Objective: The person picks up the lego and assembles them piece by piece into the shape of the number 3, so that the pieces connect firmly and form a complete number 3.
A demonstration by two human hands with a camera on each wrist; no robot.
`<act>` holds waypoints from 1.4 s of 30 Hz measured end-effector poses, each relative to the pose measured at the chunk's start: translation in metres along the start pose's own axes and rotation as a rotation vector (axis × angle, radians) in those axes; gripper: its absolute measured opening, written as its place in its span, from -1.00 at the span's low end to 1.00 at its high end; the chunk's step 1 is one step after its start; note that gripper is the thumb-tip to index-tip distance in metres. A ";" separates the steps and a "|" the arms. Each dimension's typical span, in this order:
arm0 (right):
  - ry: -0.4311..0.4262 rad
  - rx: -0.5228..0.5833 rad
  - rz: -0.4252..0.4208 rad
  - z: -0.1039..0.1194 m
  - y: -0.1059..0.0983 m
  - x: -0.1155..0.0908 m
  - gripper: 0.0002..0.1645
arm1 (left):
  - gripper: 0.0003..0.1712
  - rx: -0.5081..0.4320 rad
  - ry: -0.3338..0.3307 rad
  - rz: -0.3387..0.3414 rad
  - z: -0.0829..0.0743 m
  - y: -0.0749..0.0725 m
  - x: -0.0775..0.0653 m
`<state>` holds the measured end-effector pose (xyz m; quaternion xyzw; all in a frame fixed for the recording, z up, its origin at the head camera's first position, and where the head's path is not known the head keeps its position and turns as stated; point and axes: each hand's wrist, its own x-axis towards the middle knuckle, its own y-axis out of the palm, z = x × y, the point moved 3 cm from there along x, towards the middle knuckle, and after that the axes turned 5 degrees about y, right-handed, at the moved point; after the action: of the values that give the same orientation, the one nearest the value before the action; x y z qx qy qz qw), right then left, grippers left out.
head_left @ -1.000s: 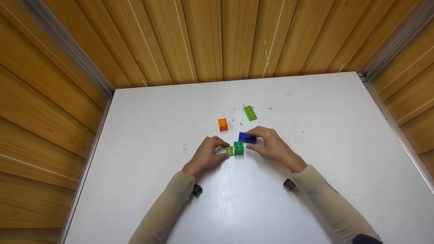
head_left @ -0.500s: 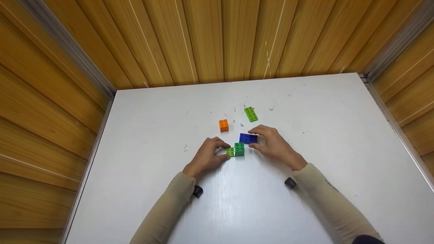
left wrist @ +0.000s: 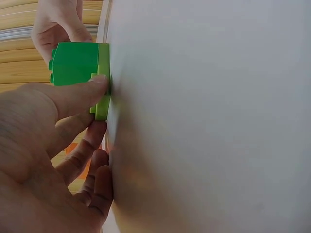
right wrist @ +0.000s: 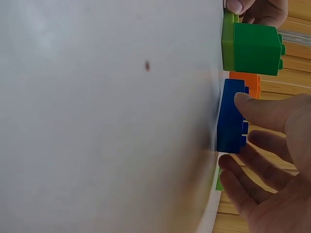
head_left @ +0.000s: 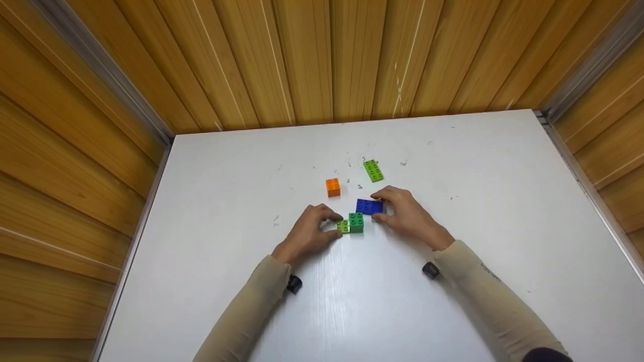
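Observation:
My left hand (head_left: pixel 309 231) pinches a thin light green building brick (left wrist: pixel 103 104) by its left end, thumb on the near side. A taller green brick (head_left: pixel 356 222) sits on that piece's right end, its studs facing up. Just behind and to the right lies a blue brick (right wrist: pixel 230 116) with two rows of studs, flat on the table. My right hand (head_left: pixel 407 216) holds the blue brick's right part, thumb at the near side and index finger at the far side. The other right fingers spread beyond it in the right wrist view.
An orange brick (head_left: pixel 333 187) stands on the white table (head_left: pixel 226 201) behind the green one. Farther back lies another flat light green brick (head_left: pixel 373 170). Wood-patterned panels (head_left: pixel 322 60) rise along the table's back and sides.
My right index finger has moved off the blue brick's top to its far side, and the studs show more. The left hand keeps its pinch on the light green brick.

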<state>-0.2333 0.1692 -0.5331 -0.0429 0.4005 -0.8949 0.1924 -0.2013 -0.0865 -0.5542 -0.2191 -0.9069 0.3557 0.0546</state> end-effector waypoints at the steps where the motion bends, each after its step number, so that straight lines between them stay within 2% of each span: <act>1: 0.008 0.001 0.005 0.000 0.000 0.000 -0.39 | -0.62 0.001 -0.002 0.001 0.000 0.000 0.000; 9: -0.006 -0.001 0.012 -0.005 0.002 0.002 -0.40 | -0.63 0.014 0.017 -0.006 -0.001 0.002 0.000; 18: 0.021 -0.019 0.022 -0.006 0.003 0.003 -0.41 | -0.63 0.005 0.004 -0.005 -0.001 0.002 0.000; 32: 0.044 -0.002 0.013 -0.005 0.003 0.004 -0.46 | -0.64 -0.016 0.024 -0.019 0.001 0.001 0.000; 37: 0.024 -0.006 0.005 -0.005 0.003 0.005 -0.49 | -0.62 -0.010 0.044 -0.020 0.000 0.001 0.000; 42: 0.018 0.005 0.003 -0.005 0.003 0.004 -0.50 | -0.61 -0.008 0.032 -0.012 0.000 0.001 0.000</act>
<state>-0.2375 0.1695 -0.5386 -0.0340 0.3999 -0.8960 0.1901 -0.2010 -0.0862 -0.5547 -0.2197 -0.9086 0.3483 0.0701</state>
